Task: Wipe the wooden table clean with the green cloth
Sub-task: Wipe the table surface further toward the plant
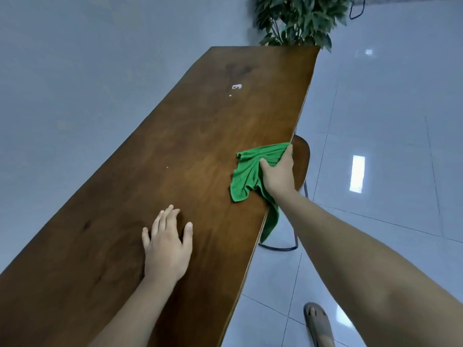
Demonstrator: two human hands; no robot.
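The right hand [276, 172], fingers curled round the green cloth [245, 174], presses it on the surface [160, 156] at the right edge, 1 corner hanging off, while the left hand [166, 244] rests flat and open; white specks [236, 86] farther along suggest most wiping is not yet done.

My left hand [166, 249] lies flat, palm down, fingers straight and slightly spread. My right hand [276, 175], arm stretched farther forward, grips the bunched green cloth [246, 176], thumb pressing into it.
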